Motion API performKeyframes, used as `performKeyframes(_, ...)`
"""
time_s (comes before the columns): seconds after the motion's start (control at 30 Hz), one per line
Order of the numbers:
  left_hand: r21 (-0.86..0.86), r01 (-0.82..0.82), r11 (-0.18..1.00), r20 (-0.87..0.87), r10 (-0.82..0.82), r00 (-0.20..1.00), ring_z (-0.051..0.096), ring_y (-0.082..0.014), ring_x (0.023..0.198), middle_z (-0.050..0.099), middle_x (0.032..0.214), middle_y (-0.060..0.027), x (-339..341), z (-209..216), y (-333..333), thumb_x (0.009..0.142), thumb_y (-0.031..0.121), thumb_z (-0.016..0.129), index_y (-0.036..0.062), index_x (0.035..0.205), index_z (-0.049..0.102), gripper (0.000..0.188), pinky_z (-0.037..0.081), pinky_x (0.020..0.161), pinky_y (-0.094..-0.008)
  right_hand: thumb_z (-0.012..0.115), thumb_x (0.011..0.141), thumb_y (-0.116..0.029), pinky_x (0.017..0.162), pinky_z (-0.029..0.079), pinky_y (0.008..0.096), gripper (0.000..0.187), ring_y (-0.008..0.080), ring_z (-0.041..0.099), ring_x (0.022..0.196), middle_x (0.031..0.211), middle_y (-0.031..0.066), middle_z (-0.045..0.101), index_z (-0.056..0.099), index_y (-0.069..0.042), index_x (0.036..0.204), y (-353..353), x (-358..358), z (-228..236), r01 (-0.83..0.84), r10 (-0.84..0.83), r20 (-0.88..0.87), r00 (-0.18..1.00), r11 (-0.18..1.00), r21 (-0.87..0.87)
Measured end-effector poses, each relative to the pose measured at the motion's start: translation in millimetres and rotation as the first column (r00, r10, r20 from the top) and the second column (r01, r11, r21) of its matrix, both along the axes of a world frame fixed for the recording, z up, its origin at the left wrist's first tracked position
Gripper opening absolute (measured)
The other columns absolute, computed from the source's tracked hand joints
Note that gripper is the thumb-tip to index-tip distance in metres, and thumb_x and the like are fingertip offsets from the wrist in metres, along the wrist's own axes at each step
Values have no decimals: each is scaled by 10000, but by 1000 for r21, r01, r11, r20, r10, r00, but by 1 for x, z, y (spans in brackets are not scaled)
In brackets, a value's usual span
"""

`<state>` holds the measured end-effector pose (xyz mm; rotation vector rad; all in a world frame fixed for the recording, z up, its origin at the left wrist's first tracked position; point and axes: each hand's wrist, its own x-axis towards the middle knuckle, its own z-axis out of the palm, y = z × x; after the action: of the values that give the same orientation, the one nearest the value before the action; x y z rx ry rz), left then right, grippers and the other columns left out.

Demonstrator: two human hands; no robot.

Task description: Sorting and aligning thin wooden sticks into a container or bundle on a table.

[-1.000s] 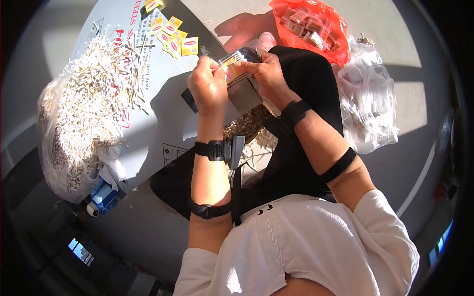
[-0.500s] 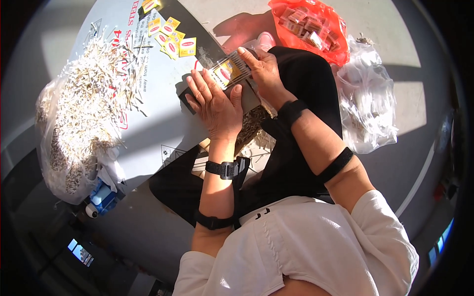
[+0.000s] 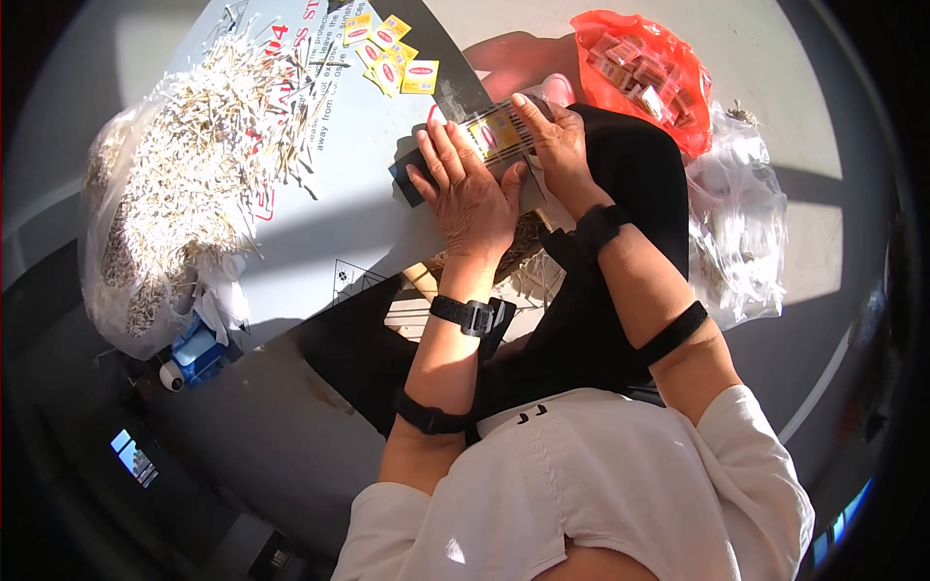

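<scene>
l hand (image 3: 470, 198) flat, thumb wide, r hand (image 3: 559, 145) holding flat clear-plastic pack of white sticks (image 3: 500, 135) w/ yellow card (image 3: 490, 133), prob squaring it, next move needing gentle, even pressure.

Sticks (image 3: 199, 169), yellow cards (image 3: 419, 76) on tabletop (image 3: 325, 223)

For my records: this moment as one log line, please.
yellow rectangular card: with thin pale sticks; left hand: open, palm down; right hand: at sticks' right side

Likely a packing workshop, given the heaped thin sticks (image 3: 194, 165), yellow cards (image 3: 419, 77) and bagged packets (image 3: 642, 76).
</scene>
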<state>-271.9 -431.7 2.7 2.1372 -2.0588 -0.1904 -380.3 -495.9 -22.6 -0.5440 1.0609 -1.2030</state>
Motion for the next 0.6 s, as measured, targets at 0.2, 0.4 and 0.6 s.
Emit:
performKeyframes(0.2, -46, 47, 998, -47, -49, 998, 49, -417, 1434, 97, 1536, -258, 2, 2, 10, 885, 496, 558, -59, 1447, 181, 875, 100, 1090, -643, 724, 853, -176, 611, 469, 225, 164, 59, 582, 662, 793, 0, 672, 700, -14, 873, 2, -8, -1, -39, 40, -27, 999, 999, 34)
performKeyframes(0.4, 4, 93, 996, 23, -93, 995, 33, -379, 1446, 99, 1558, -188, -3, 9, 5, 860, 473, 602, -60, 1436, 234, 867, 82, 1069, -678, 753, 823, -199, 515, 394, 212, 149, 40, 526, 572, 708, -36, 637, 691, -68, 786, 0, -6, -14, 0, -2, -27, 1000, 998, -56)
performKeyframes(0.6, 1, 162, 987, 40, -162, 986, 59, -354, 1450, 129, 1558, -164, -1, 13, 3, 835, 450, 642, -100, 1401, 294, 862, 90, 1071, -675, 749, 824, -168, 589, 446, 217, 134, 51, 561, 629, 744, -20, 654, 693, -49, 796, -1, -2, -18, -30, 25, -42, 999, 993, -111)
